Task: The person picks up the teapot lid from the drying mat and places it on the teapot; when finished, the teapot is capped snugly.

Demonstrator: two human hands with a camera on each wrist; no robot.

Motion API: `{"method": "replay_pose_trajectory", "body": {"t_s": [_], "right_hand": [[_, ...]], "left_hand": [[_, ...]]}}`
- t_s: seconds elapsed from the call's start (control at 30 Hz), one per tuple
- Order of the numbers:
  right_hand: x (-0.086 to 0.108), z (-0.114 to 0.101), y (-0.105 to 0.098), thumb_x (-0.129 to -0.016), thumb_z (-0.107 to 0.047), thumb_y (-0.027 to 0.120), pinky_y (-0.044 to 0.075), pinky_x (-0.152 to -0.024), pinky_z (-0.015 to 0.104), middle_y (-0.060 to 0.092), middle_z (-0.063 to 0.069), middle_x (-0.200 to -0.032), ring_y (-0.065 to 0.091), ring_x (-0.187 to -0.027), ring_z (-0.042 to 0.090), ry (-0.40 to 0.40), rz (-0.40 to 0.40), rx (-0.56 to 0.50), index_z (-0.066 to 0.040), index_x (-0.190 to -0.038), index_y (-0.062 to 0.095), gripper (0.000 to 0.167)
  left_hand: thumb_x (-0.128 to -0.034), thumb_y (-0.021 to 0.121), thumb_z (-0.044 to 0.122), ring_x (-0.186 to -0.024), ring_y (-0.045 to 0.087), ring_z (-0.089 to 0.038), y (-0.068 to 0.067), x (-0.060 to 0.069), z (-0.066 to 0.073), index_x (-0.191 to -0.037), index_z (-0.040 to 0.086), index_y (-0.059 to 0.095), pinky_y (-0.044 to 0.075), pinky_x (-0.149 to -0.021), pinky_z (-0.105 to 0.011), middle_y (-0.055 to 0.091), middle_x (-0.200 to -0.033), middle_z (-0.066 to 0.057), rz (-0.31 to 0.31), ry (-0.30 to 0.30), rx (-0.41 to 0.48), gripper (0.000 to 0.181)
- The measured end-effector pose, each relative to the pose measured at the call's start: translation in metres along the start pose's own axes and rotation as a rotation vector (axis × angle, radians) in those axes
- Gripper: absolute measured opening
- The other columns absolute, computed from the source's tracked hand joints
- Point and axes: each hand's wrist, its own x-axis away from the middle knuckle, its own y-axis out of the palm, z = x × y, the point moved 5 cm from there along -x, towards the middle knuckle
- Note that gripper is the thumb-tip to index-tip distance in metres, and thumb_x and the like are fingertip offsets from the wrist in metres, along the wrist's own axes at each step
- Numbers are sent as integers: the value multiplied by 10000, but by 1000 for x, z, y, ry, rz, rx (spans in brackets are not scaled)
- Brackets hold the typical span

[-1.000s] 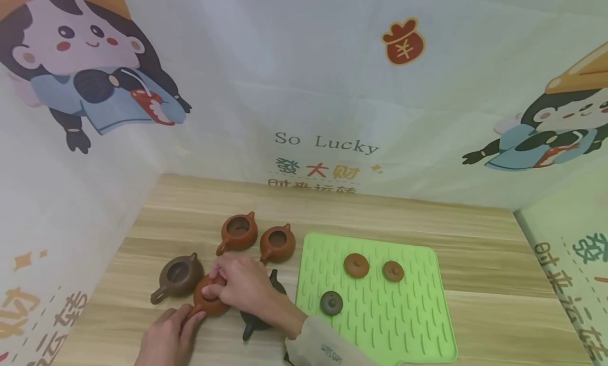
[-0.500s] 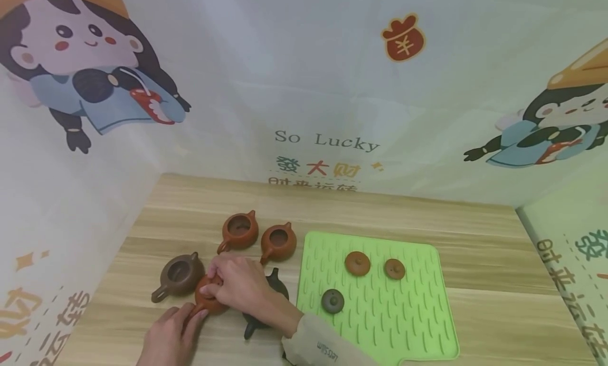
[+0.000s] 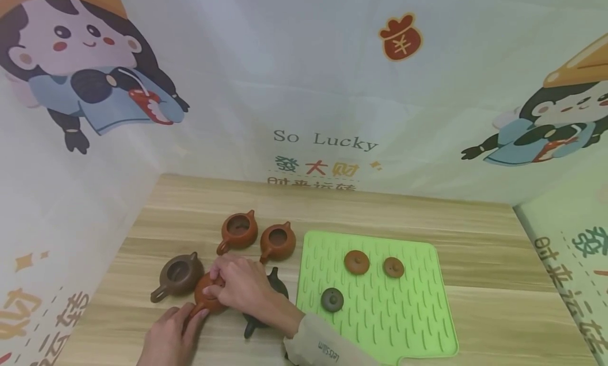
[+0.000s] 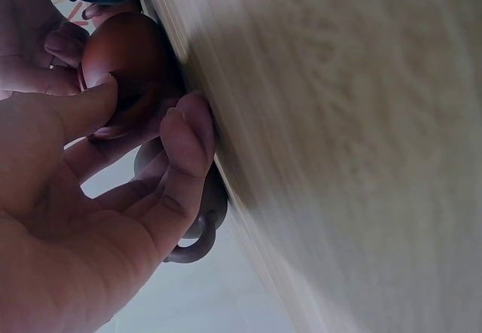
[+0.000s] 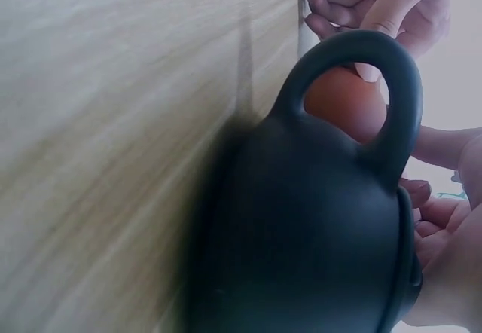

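Red pot (image 3: 201,291): stood left of the mat (image 3: 404,324), on the table (image 3: 484,239) as far as my feeds let me judge.
Left hand (image 3: 166,334): had thumb and fingers pinched on the red pot's handle (image 3: 198,307).
Right hand (image 3: 244,284): curled its fingers and thumb onto the red pot's top; I could not make out whether a lid sat beneath.
Dark pot (image 5: 294,235): stood between the red pot and the mat, partly under the right forearm.
Brown pot (image 3: 188,282): sat open, farther left of the mat than the red pot.
Open pots (image 3: 252,231) (image 3: 286,249): stood just off the mat's far left corner, both rust-coloured.
Lids (image 3: 357,262) (image 3: 393,267) (image 3: 332,300): lay apart on the mat, two orange and one dark.
Clay: looked like fired ware; I judged it light, rigid, smooth enough to slip and liable to chip if knocked.
Hold: I rated the handle loop the surest place to steady the pot, with gentle fingertips on top; spout and rim seemed easiest to chip.
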Motion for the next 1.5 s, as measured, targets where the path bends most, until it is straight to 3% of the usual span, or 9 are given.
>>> {"method": "replay_pose_trajectory", "body": {"t_s": [0.33,0.53,0.6,0.73,0.87,1.0,1.17,1.33,1.5], "right_hand": [[2,0,3,-949,-431,884,376,-586,154,635,-163,-871,502,-697,-43,58,-44,-26,-243,-942,697,265],[12,14,-18,-998,-458,821,390,-590,136,643,-123,-824,508,-701,-41,27,-61,-133,-168,-1207,780,360],[23,28,-33,-1028,-396,796,413,-609,134,650,-78,-811,515,-702,-27,15,-49,-226,-111,-1244,781,357],[56,71,-70,-1046,-225,776,488,-675,175,698,-9,-860,570,-736,6,37,20,-341,-38,-1161,791,220],[97,121,-98,-1033,-158,780,526,-668,213,679,-30,-834,585,-724,0,109,100,-329,-5,-1128,785,180],[131,157,-106,-1017,-142,796,511,-623,220,630,-73,-813,544,-700,-23,91,158,-338,14,-1130,764,195],[157,172,-98,-1000,-150,813,521,-619,225,626,-76,-881,543,-724,-35,27,118,-419,16,-1200,731,273],[166,169,-85,-980,-136,833,540,-666,228,646,-47,-950,550,-751,-44,64,24,-473,-1,-1249,720,321],[168,164,-81,-961,-82,834,547,-665,223,651,-1,-944,558,-753,-44,26,40,-490,-22,-1214,735,277]], "left_hand": [[-1039,782,235,-608,472,-92,-1,1,2,-923,79,732,439,-535,-345,571,-706,30,-11,-32,2,201],[-1057,765,344,-622,480,-50,5,1,-9,-988,65,719,426,-541,-302,576,-735,64,-45,-43,-22,291],[-1051,775,324,-642,519,-80,-8,0,-4,-1030,26,702,451,-557,-315,602,-756,35,-52,-63,4,308],[-1027,799,183,-652,579,-149,-51,-4,7,-1073,-45,670,487,-562,-306,644,-781,-37,82,-65,28,267],[-1025,777,89,-661,608,-236,-86,-13,0,-1124,-100,646,469,-545,-292,669,-813,-124,232,-50,-26,250],[-1064,737,134,-699,643,-336,-103,-23,-16,-1175,-135,631,520,-567,-405,670,-854,-217,228,-43,-46,310],[-1090,721,269,-790,708,-428,-99,-35,-27,-1231,-134,629,583,-662,-606,688,-1003,-335,103,-44,-55,436],[-1104,696,333,-811,719,-433,-82,-40,-32,-1255,-129,621,599,-717,-617,677,-1070,-354,-46,-43,-75,492],[-1050,767,190,-749,704,-381,-68,-36,-27,-1156,-79,665,595,-674,-611,682,-919,-232,-26,11,-39,306]]}}
